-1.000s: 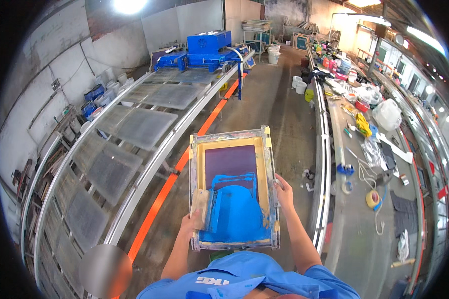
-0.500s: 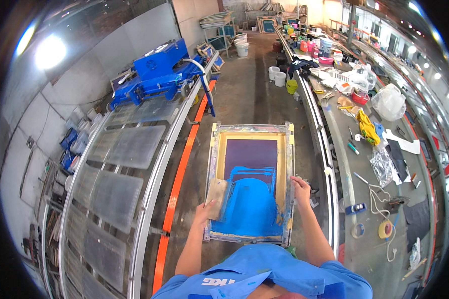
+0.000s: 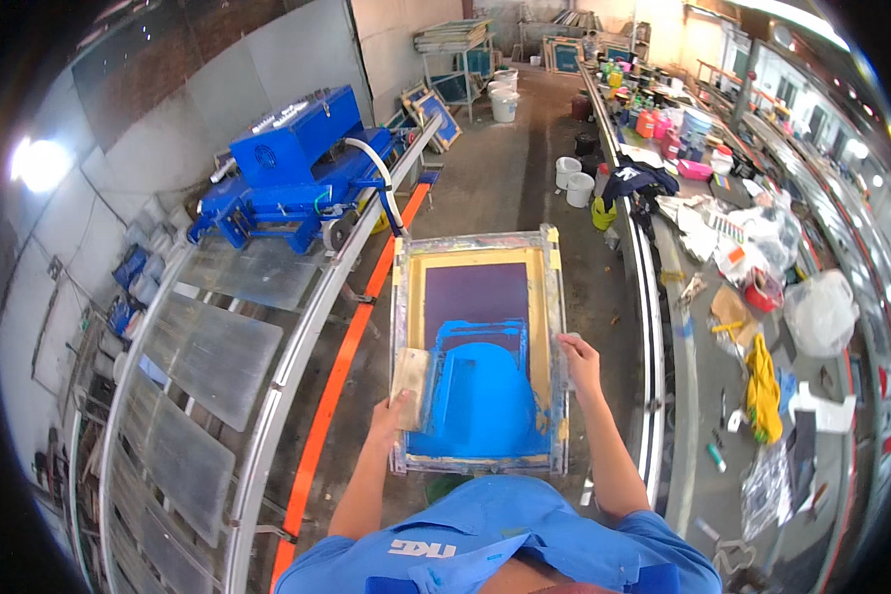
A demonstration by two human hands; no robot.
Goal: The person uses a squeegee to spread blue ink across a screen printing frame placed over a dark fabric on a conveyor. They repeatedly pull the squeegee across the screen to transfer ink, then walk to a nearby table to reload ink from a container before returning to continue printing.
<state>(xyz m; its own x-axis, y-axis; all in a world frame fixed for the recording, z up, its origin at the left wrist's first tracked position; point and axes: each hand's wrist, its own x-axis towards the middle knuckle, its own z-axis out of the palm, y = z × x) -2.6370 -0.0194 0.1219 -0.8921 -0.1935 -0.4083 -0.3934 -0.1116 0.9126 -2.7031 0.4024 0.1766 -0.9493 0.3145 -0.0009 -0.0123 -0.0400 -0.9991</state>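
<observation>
I carry a screen printing frame point(image 3: 554, 242) with a yellow inner border, a purple mesh point(image 3: 473, 291) and a pool of bright blue ink point(image 3: 484, 400) over its lower part. My left hand point(image 3: 387, 413) grips the left side of the frame at a wooden squeegee point(image 3: 412, 379), which rests at the ink's left edge. My right hand point(image 3: 578, 356) is closed on the frame's right edge.
A printing table with grey platens point(image 3: 211, 351), an orange rail point(image 3: 337, 381) and a blue machine point(image 3: 289, 151) lies left. A long cluttered bench point(image 3: 674, 303) runs right. Buckets point(image 3: 578, 193) line the aisle; stacked frames point(image 3: 450, 36) stand at the back.
I have moved forward along the aisle, so the blue machine appears nearer and larger. Both hands keep hold of the frame, with the squeegee still at its left.
</observation>
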